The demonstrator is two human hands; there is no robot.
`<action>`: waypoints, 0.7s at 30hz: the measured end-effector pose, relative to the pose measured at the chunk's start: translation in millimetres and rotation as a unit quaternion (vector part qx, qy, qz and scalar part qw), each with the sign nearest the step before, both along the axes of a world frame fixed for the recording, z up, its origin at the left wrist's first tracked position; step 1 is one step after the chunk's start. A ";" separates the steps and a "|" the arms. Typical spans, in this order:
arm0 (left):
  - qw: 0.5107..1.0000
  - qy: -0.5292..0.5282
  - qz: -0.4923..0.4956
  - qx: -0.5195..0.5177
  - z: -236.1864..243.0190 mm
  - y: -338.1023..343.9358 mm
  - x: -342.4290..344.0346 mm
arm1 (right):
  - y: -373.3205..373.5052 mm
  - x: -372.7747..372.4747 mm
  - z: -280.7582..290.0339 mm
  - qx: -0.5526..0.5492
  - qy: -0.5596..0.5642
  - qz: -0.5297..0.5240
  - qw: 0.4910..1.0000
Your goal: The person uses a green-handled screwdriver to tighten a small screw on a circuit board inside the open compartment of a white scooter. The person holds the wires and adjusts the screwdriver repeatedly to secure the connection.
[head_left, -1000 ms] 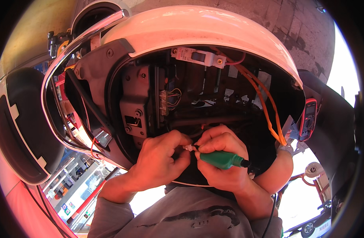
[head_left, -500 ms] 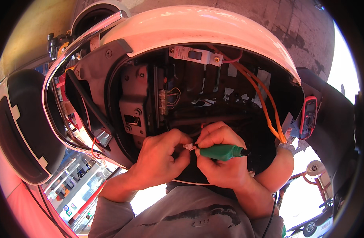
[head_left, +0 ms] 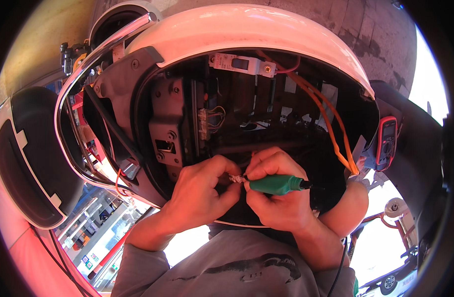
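Note:
My left hand (head_left: 202, 190) is closed, thumb and forefinger pinching a small pale, lumpy piece (head_left: 236, 178), too small to name. Wrapped round a green tapered piece with a black tail (head_left: 275, 184) is my right hand (head_left: 282, 208), also closed. The narrow end of the green piece meets the pale one between my fingertips, where a dark bit shows. Both hands hover over the near edge of the open dark compartment (head_left: 266, 136) in the scooter body. My fingers partly hide the contact.
A white circuit breaker (head_left: 242, 65) sits at the compartment's far edge. Orange cables (head_left: 331, 126) run down its right side. A red-rimmed multimeter (head_left: 386, 143) rests at right. Thin wires join a terminal strip (head_left: 203, 123) beside a metal latch plate (head_left: 165, 126). A black padded backrest (head_left: 36, 158) stands left.
Both hands keep their grip and have risen slightly in the picture. More of the pale piece shows between the fingers. The multimeter and compartment appear slightly shifted with the view.

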State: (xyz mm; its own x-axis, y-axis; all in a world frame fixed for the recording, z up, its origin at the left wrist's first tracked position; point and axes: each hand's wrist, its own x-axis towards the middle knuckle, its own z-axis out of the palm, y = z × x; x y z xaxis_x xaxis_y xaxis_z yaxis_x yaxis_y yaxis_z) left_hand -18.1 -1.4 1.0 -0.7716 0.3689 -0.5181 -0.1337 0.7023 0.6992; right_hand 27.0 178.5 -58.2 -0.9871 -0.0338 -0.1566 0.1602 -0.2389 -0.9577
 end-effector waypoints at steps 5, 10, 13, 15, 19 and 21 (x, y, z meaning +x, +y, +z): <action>1.000 0.005 0.003 0.020 -1.9 -0.8 -0.3 | 0.5 4.5 -1.6 -0.055 -0.031 -0.007 0.998; 0.999 -0.030 0.012 0.014 0.6 -2.2 -1.6 | -0.5 6.8 -6.5 -0.061 -0.019 -0.012 0.998; 0.999 -0.038 0.007 0.022 1.4 -3.9 -2.5 | -1.6 6.4 -5.8 -0.079 -0.031 -0.014 0.996; 0.999 -0.032 0.012 0.034 0.2 -4.1 -1.7 | -1.5 5.7 -4.3 -0.084 -0.035 -0.012 0.996; 0.999 -0.031 0.018 0.039 -1.9 -5.0 -0.5 | -0.4 3.2 -3.4 -0.066 -0.016 -0.013 0.998; 0.999 -0.038 0.019 0.033 -1.1 -5.1 0.1 | -1.8 2.7 -2.6 -0.073 -0.031 -0.021 0.997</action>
State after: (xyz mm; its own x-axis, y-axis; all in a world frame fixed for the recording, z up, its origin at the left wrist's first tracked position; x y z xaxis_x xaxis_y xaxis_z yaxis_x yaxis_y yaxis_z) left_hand -18.0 -6.5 -0.1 -0.7457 0.3753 -0.5506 -0.2139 0.6478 0.7312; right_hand 29.7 176.8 -60.8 -0.9766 -0.0195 -0.2140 0.2050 -0.3836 -0.9004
